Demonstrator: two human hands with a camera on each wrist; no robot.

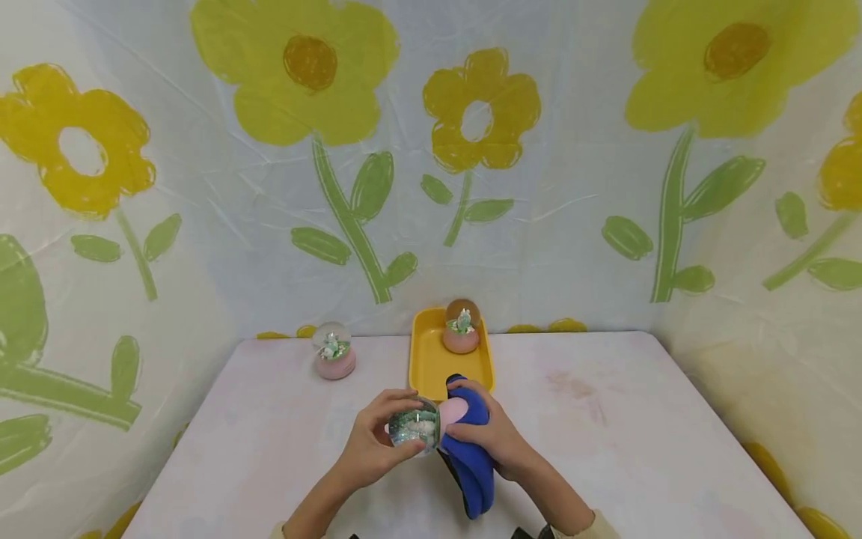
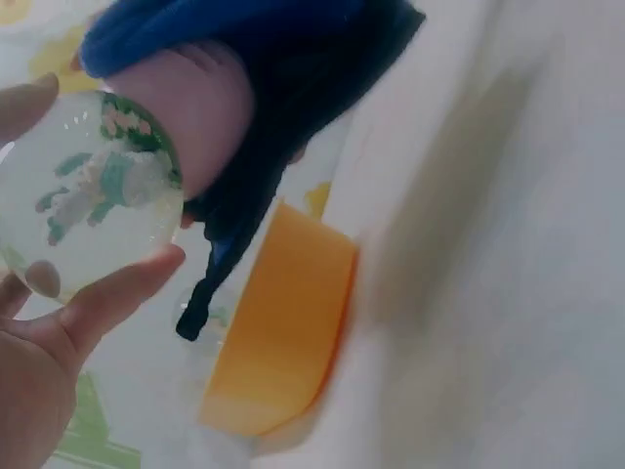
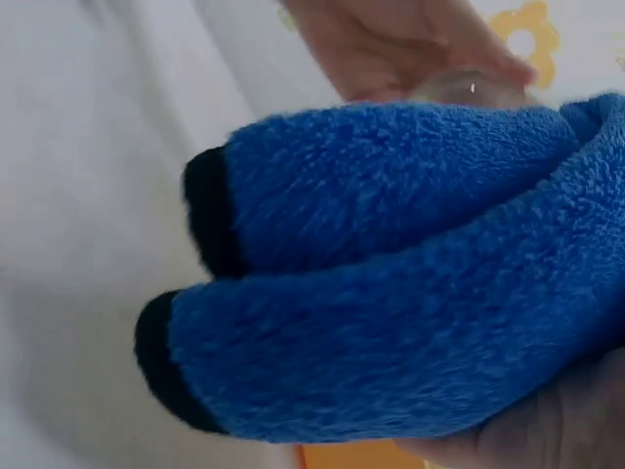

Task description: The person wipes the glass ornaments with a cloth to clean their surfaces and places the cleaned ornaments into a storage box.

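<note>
A snow globe (image 1: 414, 425) with a pink base is held on its side above the table. My left hand (image 1: 372, 442) grips its clear ball, thumb below and fingers above. In the left wrist view the globe's pink base (image 2: 200, 107) and a small white and teal figure inside show clearly. My right hand (image 1: 494, 434) holds a plush blue cloth (image 1: 477, 468) with dark edging against the base. Folds of the cloth (image 3: 391, 283) fill most of the right wrist view and hide part of the right hand.
Behind the hands lies a yellow tray (image 1: 431, 363), with a second snow globe (image 1: 462, 338) standing in it. Another snow globe (image 1: 334, 359) stands on the white table (image 1: 283, 419) to the tray's left. Flower-printed sheeting (image 1: 566, 239) closes off the back and sides.
</note>
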